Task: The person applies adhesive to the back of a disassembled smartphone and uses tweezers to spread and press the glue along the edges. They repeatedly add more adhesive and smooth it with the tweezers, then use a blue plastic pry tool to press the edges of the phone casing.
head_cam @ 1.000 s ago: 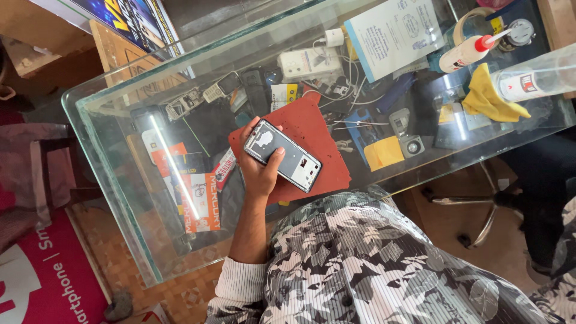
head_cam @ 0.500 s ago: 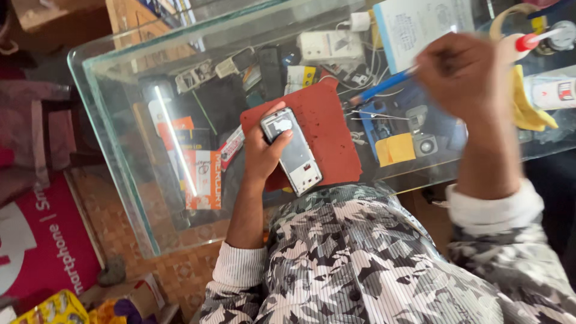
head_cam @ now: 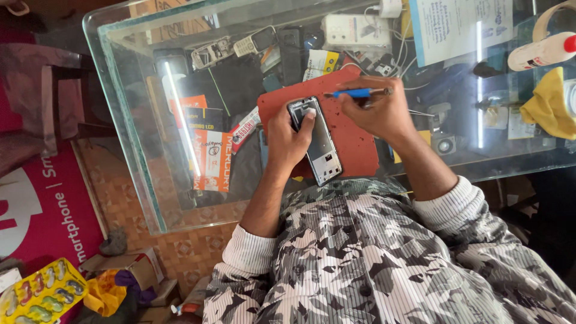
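My left hand point(head_cam: 289, 135) grips an opened smartphone point(head_cam: 318, 144) with its back cover off, thumb pressed on its upper end. The phone rests on a red work mat point(head_cam: 354, 141) on the glass table point(head_cam: 144, 162). My right hand point(head_cam: 379, 111) holds a blue-handled screwdriver point(head_cam: 354, 93), its tip pointing left, just above and to the right of the phone's top.
Under the glass lie old phones point(head_cam: 231, 48), boxes and cables. A white bottle with red cap point(head_cam: 540, 54), a yellow cloth point(head_cam: 549, 105) and a printed paper sheet point(head_cam: 459, 27) lie at the right. Cardboard boxes point(head_cam: 129, 267) and a yellow blister pack point(head_cam: 39, 294) sit on the floor at left.
My right hand came into view, picked up the blue screwdriver and brought it down beside the phone. My left hand shifted its grip and the phone now lies on the mat.
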